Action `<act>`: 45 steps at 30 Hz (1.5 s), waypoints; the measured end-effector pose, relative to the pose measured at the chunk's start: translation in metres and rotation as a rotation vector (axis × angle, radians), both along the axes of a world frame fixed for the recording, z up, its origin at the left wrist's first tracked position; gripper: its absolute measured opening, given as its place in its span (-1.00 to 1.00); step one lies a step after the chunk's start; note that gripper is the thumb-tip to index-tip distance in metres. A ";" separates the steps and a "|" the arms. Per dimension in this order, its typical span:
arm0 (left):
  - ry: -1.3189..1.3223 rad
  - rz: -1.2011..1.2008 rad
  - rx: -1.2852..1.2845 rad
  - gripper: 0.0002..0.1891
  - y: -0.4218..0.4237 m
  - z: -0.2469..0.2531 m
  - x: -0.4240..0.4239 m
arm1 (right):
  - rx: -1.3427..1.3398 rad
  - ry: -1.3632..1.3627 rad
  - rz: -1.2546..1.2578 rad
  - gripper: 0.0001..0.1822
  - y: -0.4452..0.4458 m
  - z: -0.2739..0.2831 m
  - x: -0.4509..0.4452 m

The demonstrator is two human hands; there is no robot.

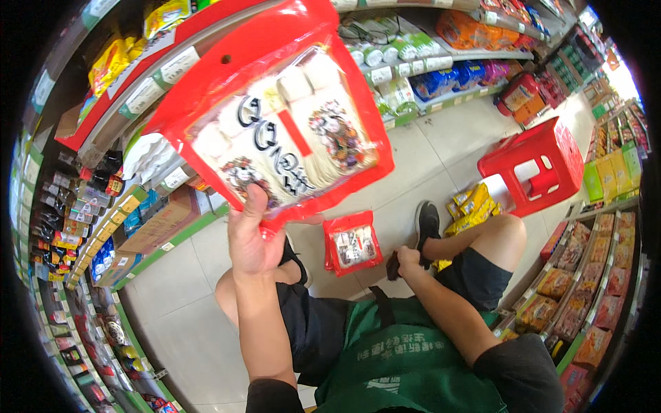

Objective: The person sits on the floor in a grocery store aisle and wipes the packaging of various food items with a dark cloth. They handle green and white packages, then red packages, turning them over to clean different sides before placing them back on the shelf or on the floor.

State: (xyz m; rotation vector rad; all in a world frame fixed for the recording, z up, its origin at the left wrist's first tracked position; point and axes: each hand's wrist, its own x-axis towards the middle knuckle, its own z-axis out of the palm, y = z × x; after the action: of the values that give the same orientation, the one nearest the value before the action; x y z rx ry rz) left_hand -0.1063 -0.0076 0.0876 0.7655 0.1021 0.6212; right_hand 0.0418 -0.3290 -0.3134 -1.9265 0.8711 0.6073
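Observation:
My left hand (256,235) grips the lower corner of a large red-bordered plastic food package (294,134), its thumb over the front, which shows pale noodles and bears writing. The package is raised in front of the shelves. On the tiled floor between my feet lies a small stack of similar red packages (355,243). To the right of the stack, my right hand (409,258) is closed on a small dark object whose kind I cannot tell. A green apron (408,356) covers my lap.
Yellow packets (472,206) lie on the floor by my right knee, beside a red plastic stool (537,168). Stocked store shelves (408,67) curve around ahead, with bottles (77,211) at the left and packaged goods (552,284) on the right shelf. A cardboard box (160,222) stands on a low shelf.

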 end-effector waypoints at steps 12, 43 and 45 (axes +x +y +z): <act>0.066 -0.065 -0.081 -0.49 -0.022 -0.011 0.008 | 1.130 -0.896 0.413 -0.74 0.139 0.440 0.033; 0.246 -0.131 0.076 -0.33 -0.019 -0.020 0.001 | 0.369 -1.970 1.189 -0.81 0.224 0.449 0.015; 0.167 -0.104 -0.020 -0.33 -0.019 -0.014 0.000 | 0.472 -1.943 1.179 -0.76 0.232 0.452 -0.001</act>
State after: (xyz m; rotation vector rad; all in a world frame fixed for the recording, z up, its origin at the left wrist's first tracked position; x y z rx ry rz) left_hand -0.1062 -0.0271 0.0733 0.7975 0.2205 0.4563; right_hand 0.0413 -0.0974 0.1389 -1.4128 -1.5032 -0.5452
